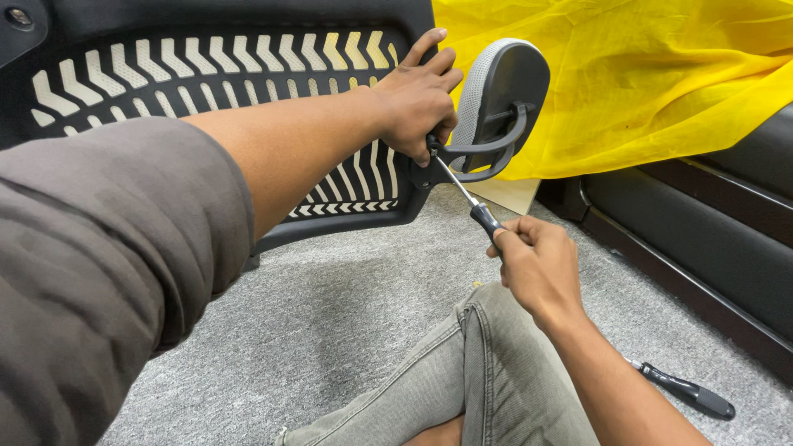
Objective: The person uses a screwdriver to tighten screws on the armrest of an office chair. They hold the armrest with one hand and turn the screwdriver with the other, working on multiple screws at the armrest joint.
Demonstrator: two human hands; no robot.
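Screwdrivers: two. Right hand [541, 268] closed around one [475, 208]; other [690, 392] on carpet. Left hand [417, 99] grips headrest bracket [479, 153].

Black chair back [206, 49] with a cream chevron pattern; grey mesh headrest [496, 91] on a black shell; bright yellow sheet [644, 74]; speckled grey carpet floor [347, 297]; faded grey jeans [487, 372].
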